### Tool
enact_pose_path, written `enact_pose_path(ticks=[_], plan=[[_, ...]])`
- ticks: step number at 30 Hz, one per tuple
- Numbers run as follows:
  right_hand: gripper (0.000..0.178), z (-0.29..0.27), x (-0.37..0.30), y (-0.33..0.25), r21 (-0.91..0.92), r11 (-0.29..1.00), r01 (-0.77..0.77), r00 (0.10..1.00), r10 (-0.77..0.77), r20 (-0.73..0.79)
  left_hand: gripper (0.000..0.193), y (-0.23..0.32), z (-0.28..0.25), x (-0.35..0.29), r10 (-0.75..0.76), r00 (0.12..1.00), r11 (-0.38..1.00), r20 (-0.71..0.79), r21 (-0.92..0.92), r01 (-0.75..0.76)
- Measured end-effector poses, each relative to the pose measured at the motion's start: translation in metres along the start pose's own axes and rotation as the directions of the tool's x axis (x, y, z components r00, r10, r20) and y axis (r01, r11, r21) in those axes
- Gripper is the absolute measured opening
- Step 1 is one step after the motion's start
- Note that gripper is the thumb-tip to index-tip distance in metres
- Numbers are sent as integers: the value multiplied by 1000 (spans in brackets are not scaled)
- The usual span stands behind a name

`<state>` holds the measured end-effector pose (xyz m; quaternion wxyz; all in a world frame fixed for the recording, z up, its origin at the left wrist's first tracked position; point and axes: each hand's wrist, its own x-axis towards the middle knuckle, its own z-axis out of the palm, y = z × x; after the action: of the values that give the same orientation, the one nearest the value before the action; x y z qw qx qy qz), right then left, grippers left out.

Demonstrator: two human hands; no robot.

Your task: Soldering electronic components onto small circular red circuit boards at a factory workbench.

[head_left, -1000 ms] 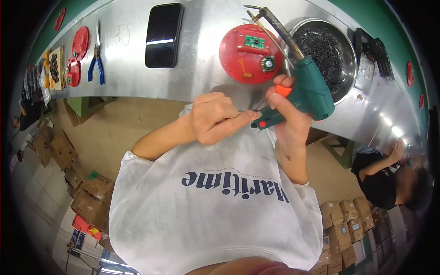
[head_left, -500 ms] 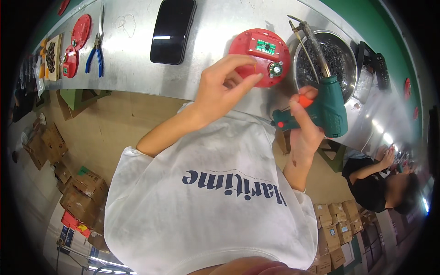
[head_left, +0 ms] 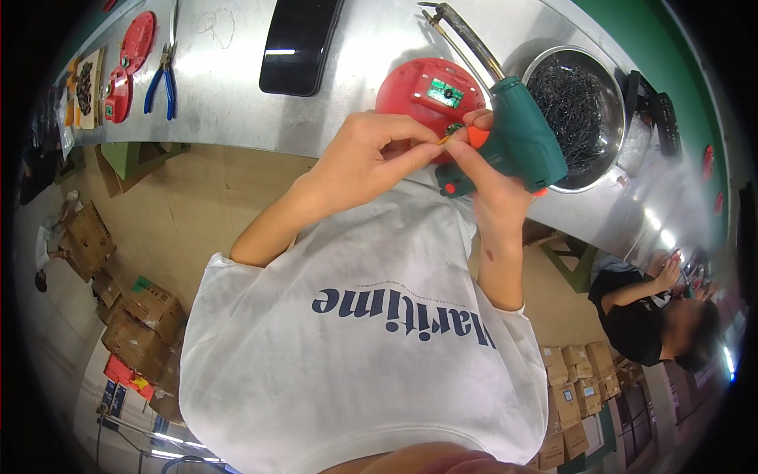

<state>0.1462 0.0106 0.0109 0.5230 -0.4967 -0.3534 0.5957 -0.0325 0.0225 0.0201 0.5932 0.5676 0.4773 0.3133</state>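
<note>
My right hand (head_left: 499, 193) is closed around a green pistol-shaped soldering gun (head_left: 527, 138) with an orange trigger. Its metal tip points up and away to the left, above the bench. Thumb and forefinger of my left hand (head_left: 367, 162) pinch a thin yellow-orange wire (head_left: 445, 141); my right fingertips meet it there. Just beyond both hands lies a round red plastic housing (head_left: 397, 88), with a green circuit board (head_left: 444, 93) in its raised frame. A small round part (head_left: 452, 129) on the housing is partly hidden by my fingers.
A metal bowl (head_left: 617, 130) full of thin dark pieces stands right of the gun. Left on the metal bench (head_left: 221, 103) are a black phone (head_left: 298, 51), blue-handled pliers (head_left: 163, 83) and more red housings (head_left: 137, 39). Another person (head_left: 643, 316) works at the far right.
My right hand has brought the soldering gun left, so its tip moved away from the bowl. The hands now meet at the wire. The red housing has shifted slightly left.
</note>
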Motion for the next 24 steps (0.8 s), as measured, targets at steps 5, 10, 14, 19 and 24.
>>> enact_pose_path(ticks=[5,10,14,19,24], plan=[[31,2,0,-5,-65,998,26,996,-21,83,9,-8,-1,-2,146,989,982,5,122,-145],[31,-3,2,5,-101,986,136,986,-124,115,8,-5,-7,-2,97,993,989,71,101,-104],[38,-3,0,4,74,993,-87,994,82,65,9,-16,-4,-8,-44,999,988,0,-147,44],[37,-4,1,7,125,985,-122,991,115,64,10,-6,3,-8,-24,1000,985,-9,-170,22],[37,-3,1,5,164,978,-127,991,119,56,10,-10,13,-4,187,981,979,-61,94,-181]])
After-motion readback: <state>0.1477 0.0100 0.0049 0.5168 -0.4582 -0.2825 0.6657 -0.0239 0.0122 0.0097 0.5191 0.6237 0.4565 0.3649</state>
